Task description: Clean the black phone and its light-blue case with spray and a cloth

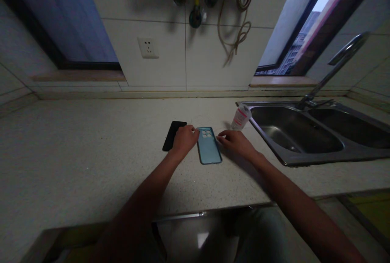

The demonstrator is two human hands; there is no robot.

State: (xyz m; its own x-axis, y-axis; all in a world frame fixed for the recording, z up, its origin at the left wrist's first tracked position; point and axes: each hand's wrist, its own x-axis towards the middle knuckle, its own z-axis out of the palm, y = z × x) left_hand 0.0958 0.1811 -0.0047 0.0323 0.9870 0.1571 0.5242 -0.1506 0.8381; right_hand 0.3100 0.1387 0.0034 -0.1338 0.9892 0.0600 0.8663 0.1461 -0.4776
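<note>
A teal phone case [209,149] lies flat on the speckled countertop [91,161], camera cut-outs at its far end. My left hand [184,139] rests with curled fingers on the case's upper left corner, partly over a black phone [172,134] lying to the left. My right hand [235,141] lies on the counter beside the case's right edge, fingertips pinched against that edge. A small white bottle [240,117] with a pink label stands tilted just beyond my right hand.
A double steel sink [292,159] with a tall tap [335,66] fills the right side. Ladles and a cord [240,31] hang on the tiled wall above a socket [148,47]. Windows open at both back corners.
</note>
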